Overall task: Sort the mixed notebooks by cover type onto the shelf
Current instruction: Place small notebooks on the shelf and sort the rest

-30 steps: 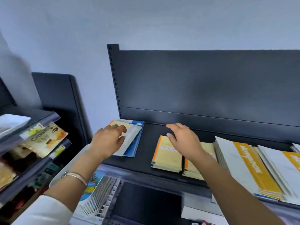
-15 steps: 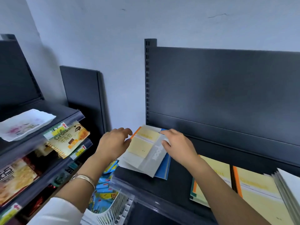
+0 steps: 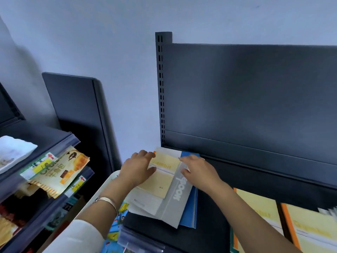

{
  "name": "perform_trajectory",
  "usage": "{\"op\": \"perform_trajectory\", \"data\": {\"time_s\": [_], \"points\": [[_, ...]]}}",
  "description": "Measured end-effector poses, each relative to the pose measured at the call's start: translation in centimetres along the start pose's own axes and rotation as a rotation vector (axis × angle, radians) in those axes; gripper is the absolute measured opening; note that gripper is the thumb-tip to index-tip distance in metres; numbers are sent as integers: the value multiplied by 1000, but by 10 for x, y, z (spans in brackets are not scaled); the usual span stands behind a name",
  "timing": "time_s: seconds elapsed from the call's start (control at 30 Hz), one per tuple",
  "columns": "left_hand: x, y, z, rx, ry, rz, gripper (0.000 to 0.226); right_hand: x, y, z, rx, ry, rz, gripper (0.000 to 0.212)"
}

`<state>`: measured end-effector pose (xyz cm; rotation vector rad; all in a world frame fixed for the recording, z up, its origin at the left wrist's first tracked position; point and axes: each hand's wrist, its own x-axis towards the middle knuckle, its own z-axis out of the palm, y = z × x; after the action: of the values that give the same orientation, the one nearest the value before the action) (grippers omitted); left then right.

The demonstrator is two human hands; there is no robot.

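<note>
At the 9 o'clock end of the shelf (image 3: 209,221) lies a mixed pile of three: a yellow notebook (image 3: 162,178) on top, a grey notebook (image 3: 175,203) under it, and a blue notebook (image 3: 189,212) at the bottom. All three are fanned and skewed, not squared.

1. Hand state. I read the left hand (image 3: 136,168) as gripping the yellow notebook's 9 o'clock edge, with the fingers curled over that edge and the thumb on the cover. The right hand (image 3: 198,172) lies flat, fingers extended, across the grey notebook at the yellow one's 3 o'clock edge. It grips nothing.

2. Destination, as I judge it. Two yellow stacks (image 3: 259,212) sit at 3 o'clock of the pile, apart from it. The top notebook likely belongs there.

3. Hazards.
- Drag: the covers look slick. Pulling the yellow notebook sideways could carry the grey one with it.
- Drop: the grey notebook's 7 o'clock corner appears to overhang the shelf edge above a white basket (image 3: 102,190). If the right hand eases its pressure too soon, the pile may slide off.
- Double pick: the left fingers may catch two covers at once, because the edges lie close together.
- Mis-sort: this view blurs the print, so I would confirm the cover type before placing.
</note>
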<state>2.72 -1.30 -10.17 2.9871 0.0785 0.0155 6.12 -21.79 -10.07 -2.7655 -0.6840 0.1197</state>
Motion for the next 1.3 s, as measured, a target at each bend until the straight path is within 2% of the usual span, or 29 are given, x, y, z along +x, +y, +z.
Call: {"op": "perform_trajectory", "data": {"time_s": [0.13,0.2,0.27,0.33,0.47,0.57,0.63,0.7,0.87,0.93,1.1,1.3], "points": [[13,-2,15,-87,-74,-15,77,-3,-7,12,-14,-52,48,51],[16,-8,23,-150,-173,-61,93,-6,-14,20,-15,-85,100,63],[18,-12,29,-267,-236,-102,98,-11,-21,30,12,-99,180,75],[20,-17,31,-368,-235,-135,89,-16,-27,40,79,-68,275,76],[22,-31,34,-422,-234,-145,61,-29,-39,52,207,55,439,70],[18,-36,34,-460,-219,-168,59,-32,-45,53,231,103,528,76],[15,-37,33,-524,-192,-191,62,-31,-46,51,339,107,620,80],[12,-37,33,-620,-181,-200,60,-29,-44,50,465,106,689,76],[6,-34,26,-748,-44,-129,36,-32,-42,45,673,252,716,28],[6,-29,17,-768,-9,-82,27,-33,-44,40,683,314,676,17],[5,-10,-4,-851,18,12,19,-40,-47,24,651,371,632,19],[-5,33,-13,-982,51,109,17,-78,-19,-12,560,599,629,22]]}}
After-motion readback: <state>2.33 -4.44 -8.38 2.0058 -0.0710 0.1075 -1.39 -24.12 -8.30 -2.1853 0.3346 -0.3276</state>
